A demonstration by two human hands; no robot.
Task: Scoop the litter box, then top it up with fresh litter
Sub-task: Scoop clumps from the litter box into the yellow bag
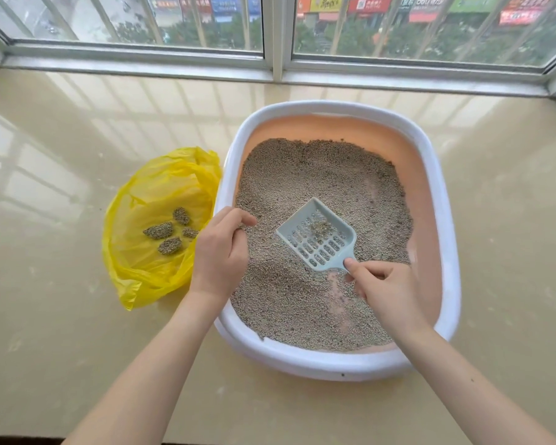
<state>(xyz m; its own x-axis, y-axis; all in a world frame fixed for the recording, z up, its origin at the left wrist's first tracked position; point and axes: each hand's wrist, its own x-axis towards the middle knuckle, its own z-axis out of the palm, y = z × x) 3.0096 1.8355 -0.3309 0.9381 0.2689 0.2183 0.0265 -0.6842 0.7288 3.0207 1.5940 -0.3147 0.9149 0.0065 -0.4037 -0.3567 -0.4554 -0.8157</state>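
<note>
A litter box [446, 226] with a white rim and a peach inside stands on the floor, holding grey granular litter [318, 175]. My right hand [382, 290] grips the handle of a pale blue slotted scoop [318, 239], held over the litter with a small clump of litter in its pan. My left hand [220, 252] grips the box's left rim, fingers curled over the edge. To the left of the box lies an open yellow plastic bag [161, 187] with several grey clumps [170, 232] inside.
The glossy beige tiled floor [77, 316] surrounds the box. A window with a metal frame [276, 59] runs along the far edge, close behind the box.
</note>
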